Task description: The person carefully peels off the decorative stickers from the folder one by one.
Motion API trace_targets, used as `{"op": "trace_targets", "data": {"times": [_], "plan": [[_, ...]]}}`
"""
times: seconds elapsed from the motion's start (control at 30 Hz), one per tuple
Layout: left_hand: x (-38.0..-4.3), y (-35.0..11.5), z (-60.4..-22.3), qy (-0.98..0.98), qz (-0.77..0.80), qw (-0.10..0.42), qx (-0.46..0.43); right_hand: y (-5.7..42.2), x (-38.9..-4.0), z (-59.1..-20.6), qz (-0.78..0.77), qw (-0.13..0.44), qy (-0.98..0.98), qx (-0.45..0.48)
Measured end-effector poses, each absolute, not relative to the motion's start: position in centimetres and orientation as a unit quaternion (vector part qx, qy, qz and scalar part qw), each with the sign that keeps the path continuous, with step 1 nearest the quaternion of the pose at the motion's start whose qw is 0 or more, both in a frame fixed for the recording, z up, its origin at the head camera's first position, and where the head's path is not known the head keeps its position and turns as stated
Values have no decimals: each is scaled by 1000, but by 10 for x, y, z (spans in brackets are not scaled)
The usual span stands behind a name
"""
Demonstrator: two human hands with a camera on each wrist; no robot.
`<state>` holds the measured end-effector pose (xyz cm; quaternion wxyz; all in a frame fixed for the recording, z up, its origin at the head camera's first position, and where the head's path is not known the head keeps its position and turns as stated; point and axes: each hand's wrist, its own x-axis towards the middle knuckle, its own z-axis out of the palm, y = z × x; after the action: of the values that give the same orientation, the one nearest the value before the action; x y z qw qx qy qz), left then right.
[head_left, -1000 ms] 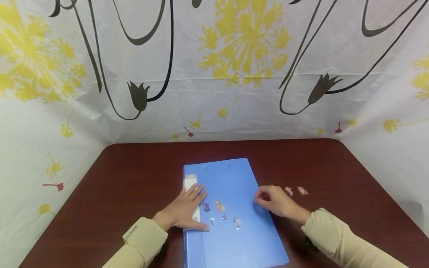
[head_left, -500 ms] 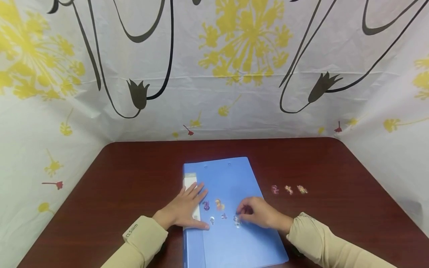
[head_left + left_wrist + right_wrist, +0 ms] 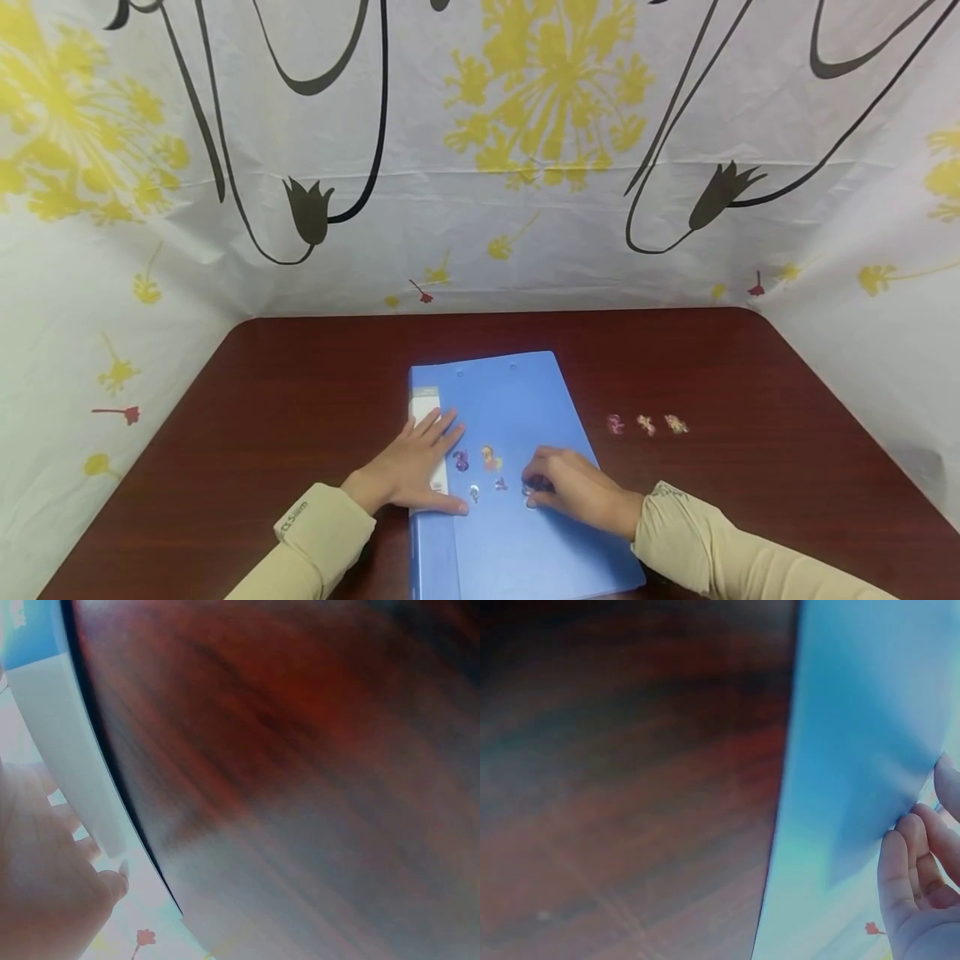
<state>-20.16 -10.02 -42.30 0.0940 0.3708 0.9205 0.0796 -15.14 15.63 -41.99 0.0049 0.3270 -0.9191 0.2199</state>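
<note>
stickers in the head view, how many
8: four stickers uncovered on the blue binder, one partly under the right hand, three on the table; others may be hidden.

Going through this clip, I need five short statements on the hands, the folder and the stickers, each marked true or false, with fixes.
1. The left hand lies spread on the blue folder, partly covering its white label. True.
2. The right hand has its fingertips at a shiny sticker. True.
3. The folder lies open. False: it is closed.
4. Three stickers lie in a row on the table, right of the folder. True.
5. The label runs along the folder's right edge. False: it runs near the left edge.
</note>
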Motion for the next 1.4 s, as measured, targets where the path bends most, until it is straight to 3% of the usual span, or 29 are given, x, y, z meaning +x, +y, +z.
{"op": "trace_targets", "data": {"times": [1.13, 1.4], "plan": [[-201, -102, -421, 921, 80, 87, 371, 153, -154, -421, 145, 47, -915, 372], [-201, -101, -424, 920, 79, 88, 374, 159, -150, -420, 207, 55, -906, 365]]}}
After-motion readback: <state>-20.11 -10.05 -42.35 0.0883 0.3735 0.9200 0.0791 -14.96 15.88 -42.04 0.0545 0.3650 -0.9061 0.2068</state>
